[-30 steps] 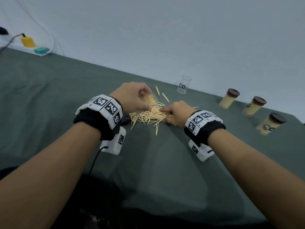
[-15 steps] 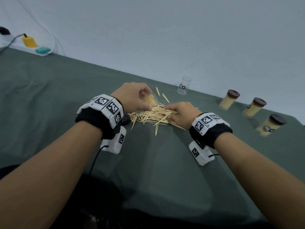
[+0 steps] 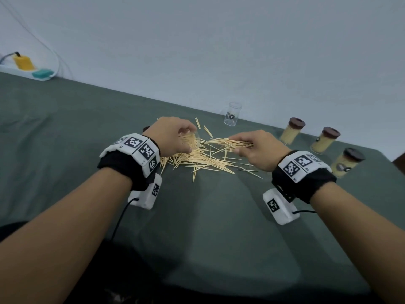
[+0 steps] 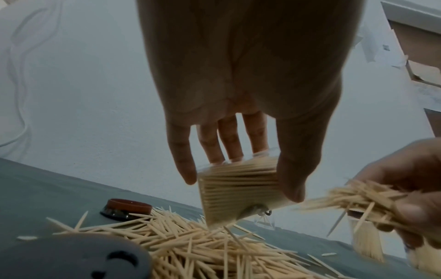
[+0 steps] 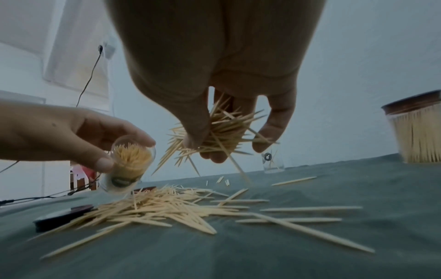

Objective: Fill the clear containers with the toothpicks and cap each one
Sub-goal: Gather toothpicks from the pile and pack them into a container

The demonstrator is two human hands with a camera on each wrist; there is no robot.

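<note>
Above the pile (image 3: 197, 160): we hold both hands.
Left hand (image 3: 173, 137): our grip wraps a tilted jar (image 4: 238, 190).
Right hand (image 3: 258, 150): our grip pinches a bundle (image 5: 224, 130).

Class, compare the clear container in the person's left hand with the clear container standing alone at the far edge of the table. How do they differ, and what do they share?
The held container is packed with toothpicks; the far container looks nearly empty. The held container is tilted, gripped by the left hand above the loose pile; the far container stands upright on the table, untouched. Both are clear, uncapped and carry a small dark sticker.
</note>
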